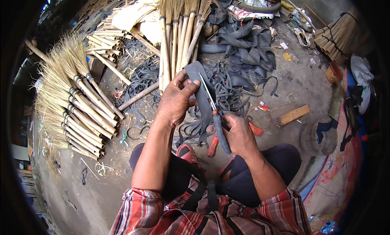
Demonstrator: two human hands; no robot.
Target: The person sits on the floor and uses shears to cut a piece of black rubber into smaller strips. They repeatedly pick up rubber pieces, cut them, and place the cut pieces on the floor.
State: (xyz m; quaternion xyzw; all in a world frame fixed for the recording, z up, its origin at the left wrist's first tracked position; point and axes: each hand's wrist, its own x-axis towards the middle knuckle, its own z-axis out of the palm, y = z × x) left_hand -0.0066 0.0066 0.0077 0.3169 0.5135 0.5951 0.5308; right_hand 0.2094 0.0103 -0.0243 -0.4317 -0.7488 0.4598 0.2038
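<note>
My left hand (177, 96) pinches a flat strip of black rubber (194, 72) near its upper end, thumb on top. The rest of the strip hangs down toward my lap. In my right hand (240, 134) is a pair of scissors (220, 131), its handles bound in dark wrapping with a bit of orange-red at the pivot. The narrow blades point up and away from me, lying along the strip's right part. Whether they are cutting into the rubber, I cannot tell. Beneath my hands lies a tangled heap of thin black rubber strips (223, 86).
Finished brooms (91, 109) lie in a row at left; more brooms (178, 40) lie ahead. Bamboo handles (103, 44) are stacked far left. Wide rubber sheets (245, 48) pile up far right of centre. A wooden block (294, 114) and a round container (319, 137) stand at right.
</note>
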